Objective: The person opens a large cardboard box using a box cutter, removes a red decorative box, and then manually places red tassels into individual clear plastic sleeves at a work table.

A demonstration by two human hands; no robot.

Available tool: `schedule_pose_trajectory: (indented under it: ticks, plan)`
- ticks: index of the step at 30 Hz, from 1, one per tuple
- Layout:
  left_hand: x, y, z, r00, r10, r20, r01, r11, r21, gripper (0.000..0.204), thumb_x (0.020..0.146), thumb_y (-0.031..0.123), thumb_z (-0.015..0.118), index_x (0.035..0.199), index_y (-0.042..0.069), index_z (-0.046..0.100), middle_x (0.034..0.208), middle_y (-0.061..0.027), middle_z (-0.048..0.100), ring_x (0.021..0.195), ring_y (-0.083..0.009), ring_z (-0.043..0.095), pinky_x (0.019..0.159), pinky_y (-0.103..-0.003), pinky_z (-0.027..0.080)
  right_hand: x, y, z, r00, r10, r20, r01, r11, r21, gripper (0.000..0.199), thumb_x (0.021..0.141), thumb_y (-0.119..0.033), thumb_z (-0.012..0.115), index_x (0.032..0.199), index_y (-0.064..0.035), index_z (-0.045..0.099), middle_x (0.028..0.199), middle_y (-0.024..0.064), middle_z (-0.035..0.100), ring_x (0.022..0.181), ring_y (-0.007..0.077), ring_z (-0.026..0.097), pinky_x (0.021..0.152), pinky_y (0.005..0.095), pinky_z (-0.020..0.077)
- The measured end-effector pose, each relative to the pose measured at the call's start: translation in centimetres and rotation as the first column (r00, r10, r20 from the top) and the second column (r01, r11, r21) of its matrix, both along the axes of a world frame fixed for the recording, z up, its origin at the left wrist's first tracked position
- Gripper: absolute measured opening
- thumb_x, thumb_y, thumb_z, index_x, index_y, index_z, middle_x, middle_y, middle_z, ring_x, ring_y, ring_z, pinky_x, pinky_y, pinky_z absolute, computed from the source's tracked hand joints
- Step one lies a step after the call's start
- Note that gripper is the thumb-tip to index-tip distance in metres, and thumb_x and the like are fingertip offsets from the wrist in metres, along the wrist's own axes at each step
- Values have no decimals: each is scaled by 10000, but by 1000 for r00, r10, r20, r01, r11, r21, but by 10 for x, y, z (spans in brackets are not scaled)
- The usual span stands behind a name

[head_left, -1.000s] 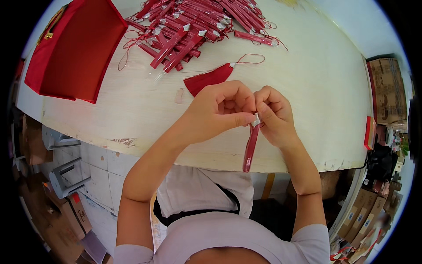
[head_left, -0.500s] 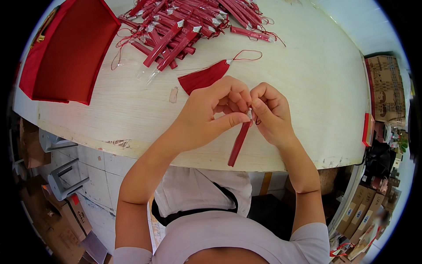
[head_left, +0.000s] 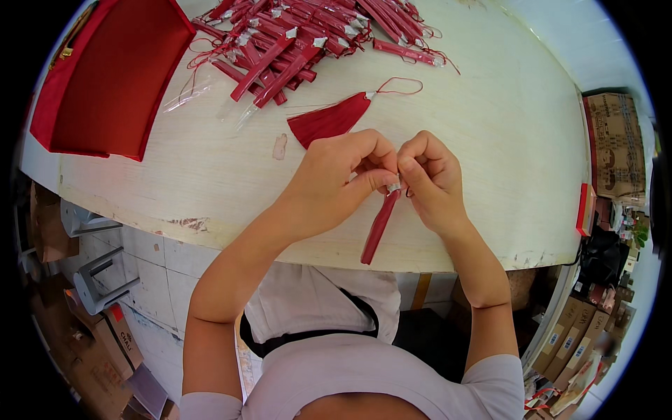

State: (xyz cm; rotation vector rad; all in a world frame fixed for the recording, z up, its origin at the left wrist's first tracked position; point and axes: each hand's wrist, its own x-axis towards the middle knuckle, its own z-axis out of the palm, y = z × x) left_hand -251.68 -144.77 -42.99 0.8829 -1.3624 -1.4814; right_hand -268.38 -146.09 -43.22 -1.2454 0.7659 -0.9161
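Note:
A slim red tassel [head_left: 380, 227] with a silver cap hangs down between my hands near the table's front edge. My left hand [head_left: 350, 173] pinches it at the silver cap between thumb and fingers. Close beside, my right hand [head_left: 432, 178] has thumb and forefinger pressed together near the tassel's top, where a bit of its cord shows; the pinched part itself is hidden. Just beyond my left hand, a spread-out red tassel [head_left: 330, 120] lies on the table, its thin cord loop reaching to the right.
A heap of wrapped red tassels [head_left: 280, 59] covers the table's [head_left: 504, 154] far middle. At the left stands an open red box [head_left: 115, 77]. Grey stools [head_left: 98, 280] and cardboard boxes [head_left: 105, 343] are on the floor at the left; more cartons [head_left: 616, 143] stand at the right.
The left fingers have closed more tightly around the silver cap, and the tassel has shifted slightly left. The right hand stays nearly in place.

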Motion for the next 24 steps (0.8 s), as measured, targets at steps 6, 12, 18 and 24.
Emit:
schedule_pose_trajectory:
  ticks: [6, 12, 18, 24]
  plan:
    - [-2, 1, 1, 982, 71, 173, -27, 970, -243, 97, 751, -51, 524, 784, 13, 458, 724, -88, 508, 664, -204, 522, 591, -295, 428, 1, 0, -3, 999, -46, -26, 44, 996, -73, 138, 889, -149, 476, 814, -40, 435, 706, 17, 509, 600, 54, 493, 532, 190, 416]
    - [-1, 1, 2, 950, 171, 260, -29, 881, -472, 129, 734, -68, 503, 811, 19, 448, 725, -92, 468, 697, -254, 487, 597, -316, 410, 6, 6, -2, 995, -91, 34, 91, 996, 0, 162, 904, -189, 449, 829, -47, 430, 686, 8, 491, 597, 63, 495, 516, 179, 379]
    - [1, 4, -4, 977, 88, 194, -8, 926, -377, 58, 788, 19, 486, 808, 25, 431, 822, -94, 504, 724, -214, 523, 631, -296, 433, -4, 0, -5, 973, -163, 162, 147, 983, 107, 162, 908, -195, 444, 827, -57, 421, 675, 18, 473, 596, 93, 506, 522, 203, 397]
    - [4, 7, -9, 994, -100, -44, 94, 988, -124, 236, 901, 264, 434, 853, 45, 361, 1014, -125, 500, 881, -199, 588, 720, -320, 487, -11, -14, 2, 911, -305, 277, 284, 952, 116, 166, 917, -190, 424, 817, -58, 424, 653, 16, 455, 585, 125, 498, 558, 247, 420]
